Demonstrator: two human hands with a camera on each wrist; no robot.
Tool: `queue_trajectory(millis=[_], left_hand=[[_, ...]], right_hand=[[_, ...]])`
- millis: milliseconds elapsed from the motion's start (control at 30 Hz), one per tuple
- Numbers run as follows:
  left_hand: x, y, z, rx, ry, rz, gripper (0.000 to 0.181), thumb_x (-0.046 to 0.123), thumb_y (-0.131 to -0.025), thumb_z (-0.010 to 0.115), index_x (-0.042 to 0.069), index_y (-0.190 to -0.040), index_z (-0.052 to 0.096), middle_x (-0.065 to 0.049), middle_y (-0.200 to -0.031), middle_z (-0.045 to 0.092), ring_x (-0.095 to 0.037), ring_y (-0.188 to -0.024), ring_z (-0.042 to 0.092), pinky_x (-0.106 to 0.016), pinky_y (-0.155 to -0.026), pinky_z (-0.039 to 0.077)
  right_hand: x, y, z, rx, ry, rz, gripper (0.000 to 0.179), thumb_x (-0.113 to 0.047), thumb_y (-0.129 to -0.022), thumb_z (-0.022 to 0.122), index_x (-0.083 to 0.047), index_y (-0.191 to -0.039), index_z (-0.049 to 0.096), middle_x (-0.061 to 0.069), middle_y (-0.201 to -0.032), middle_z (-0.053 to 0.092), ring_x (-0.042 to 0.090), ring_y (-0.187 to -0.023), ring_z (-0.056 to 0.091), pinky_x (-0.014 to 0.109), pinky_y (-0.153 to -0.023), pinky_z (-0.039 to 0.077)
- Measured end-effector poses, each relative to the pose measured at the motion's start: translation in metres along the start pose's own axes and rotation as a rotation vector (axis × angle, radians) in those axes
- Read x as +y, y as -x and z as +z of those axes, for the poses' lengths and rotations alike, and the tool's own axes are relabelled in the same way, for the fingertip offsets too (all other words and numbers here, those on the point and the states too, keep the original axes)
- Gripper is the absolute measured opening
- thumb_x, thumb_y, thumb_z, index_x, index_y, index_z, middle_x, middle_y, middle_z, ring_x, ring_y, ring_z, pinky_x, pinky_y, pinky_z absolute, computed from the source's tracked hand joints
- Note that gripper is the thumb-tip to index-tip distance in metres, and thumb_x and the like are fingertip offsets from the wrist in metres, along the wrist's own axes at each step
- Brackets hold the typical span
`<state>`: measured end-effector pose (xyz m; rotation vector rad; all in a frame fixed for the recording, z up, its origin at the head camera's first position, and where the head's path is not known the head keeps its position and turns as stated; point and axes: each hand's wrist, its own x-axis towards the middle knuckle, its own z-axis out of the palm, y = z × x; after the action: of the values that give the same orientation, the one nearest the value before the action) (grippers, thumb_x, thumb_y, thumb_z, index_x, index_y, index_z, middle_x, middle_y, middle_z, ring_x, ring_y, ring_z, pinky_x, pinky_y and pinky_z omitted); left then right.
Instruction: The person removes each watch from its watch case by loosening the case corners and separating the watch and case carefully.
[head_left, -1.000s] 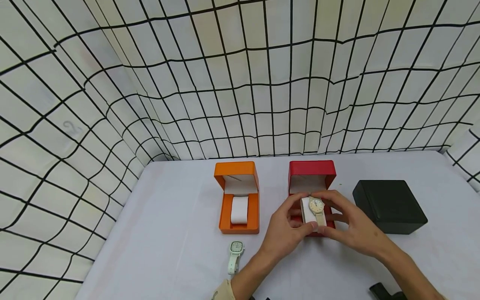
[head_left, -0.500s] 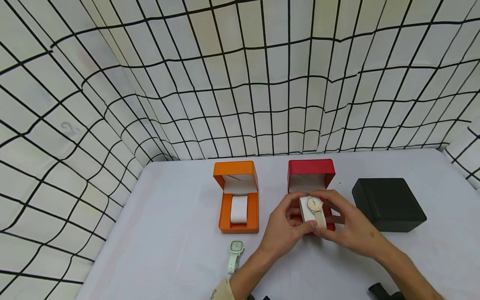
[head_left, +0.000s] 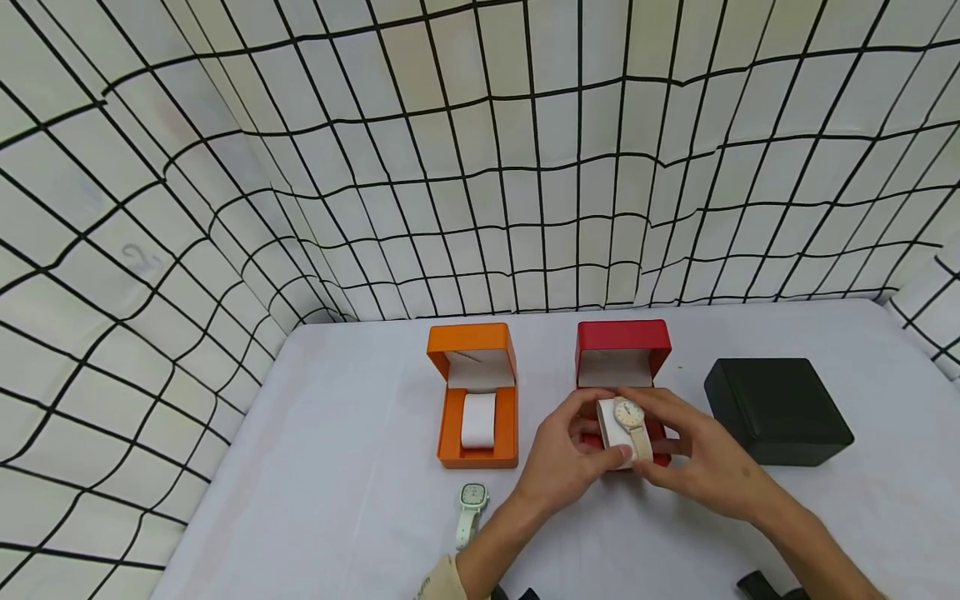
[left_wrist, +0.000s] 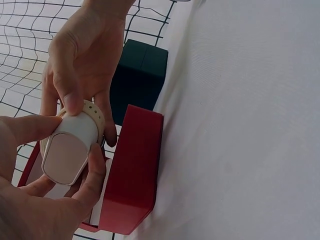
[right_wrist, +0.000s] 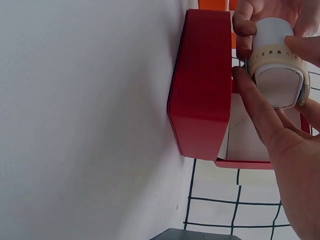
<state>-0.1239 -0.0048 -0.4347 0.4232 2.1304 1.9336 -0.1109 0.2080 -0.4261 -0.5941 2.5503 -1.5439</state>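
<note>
A cream-strapped watch [head_left: 628, 414] is wrapped around a white watch cushion [head_left: 611, 425], held above the red watch box [head_left: 624, 336], whose lid stands up. My left hand [head_left: 564, 458] grips the cushion's left end, thumb at its near side. On the other end, my right hand [head_left: 701, 454] holds the watch and cushion between thumb and fingers. In the left wrist view the cushion's flat pale end [left_wrist: 65, 159] faces the camera and the strap [left_wrist: 94, 112] circles the far end. The strap holes show in the right wrist view on the watch strap [right_wrist: 277, 54].
Left of the red box stands an open orange watch box [head_left: 472, 346] with a white cushion [head_left: 478, 419] inside. A pale green watch [head_left: 471, 510] lies by my left forearm. At right sits a closed dark green box [head_left: 780, 408]. Black-lined netting [head_left: 525, 183] rises behind the table.
Both hands keep hold of the cushion and watch, with only a slight downward shift and small finger adjustments. The boxes and the green watch stay put.
</note>
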Motion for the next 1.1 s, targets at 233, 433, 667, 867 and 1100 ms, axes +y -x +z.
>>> queue_trajectory(millis=[233,433,667,867,1100], left_hand=[[-0.0008,-0.0003,0.0026,0.010,-0.031,-0.018,0.055,0.008,-0.085,0.081,0.017,-0.136,0.061,-0.007,-0.119,0.067,-0.003,-0.094,0.066,-0.018,-0.085,0.059],[-0.0007,-0.0002,0.0027,0.018,-0.038,-0.024,0.055,0.008,-0.086,0.081,0.017,-0.136,0.062,-0.007,-0.118,0.067,-0.003,-0.093,0.066,-0.017,-0.084,0.058],[0.0004,0.0001,0.0024,0.016,-0.023,-0.027,0.055,0.007,-0.086,0.080,0.017,-0.137,0.062,-0.008,-0.118,0.068,-0.003,-0.093,0.067,-0.017,-0.085,0.059],[0.0001,0.0003,0.0022,0.015,-0.014,-0.028,0.054,0.006,-0.085,0.080,0.018,-0.135,0.063,-0.008,-0.118,0.068,-0.004,-0.092,0.068,-0.017,-0.083,0.059],[0.0007,0.0015,-0.0004,0.009,-0.016,-0.037,0.055,0.007,-0.085,0.081,0.019,-0.136,0.063,-0.007,-0.120,0.067,-0.003,-0.093,0.069,-0.017,-0.081,0.059]], right_hand=[[0.0028,0.0020,-0.0009,-0.013,-0.003,0.003,0.089,-0.007,-0.083,0.085,-0.022,-0.160,0.043,0.011,-0.158,0.045,0.020,-0.123,0.054,0.022,-0.087,0.061],[0.0030,0.0026,-0.0012,-0.021,-0.023,-0.007,0.092,0.001,-0.082,0.082,-0.025,-0.160,0.042,0.010,-0.159,0.042,0.027,-0.126,0.053,0.022,-0.088,0.061],[0.0023,0.0028,-0.0019,-0.032,-0.028,-0.028,0.091,0.001,-0.082,0.081,-0.025,-0.160,0.042,0.010,-0.161,0.041,0.012,-0.127,0.049,0.022,-0.089,0.061],[0.0053,0.0031,-0.0039,-0.056,-0.023,-0.042,0.091,0.002,-0.083,0.081,-0.024,-0.160,0.041,0.010,-0.160,0.041,-0.004,-0.124,0.046,0.020,-0.089,0.060],[0.0070,0.0035,-0.0064,-0.094,-0.060,-0.062,0.092,0.005,-0.083,0.081,-0.023,-0.161,0.041,0.011,-0.159,0.039,0.001,-0.122,0.052,0.021,-0.090,0.060]])
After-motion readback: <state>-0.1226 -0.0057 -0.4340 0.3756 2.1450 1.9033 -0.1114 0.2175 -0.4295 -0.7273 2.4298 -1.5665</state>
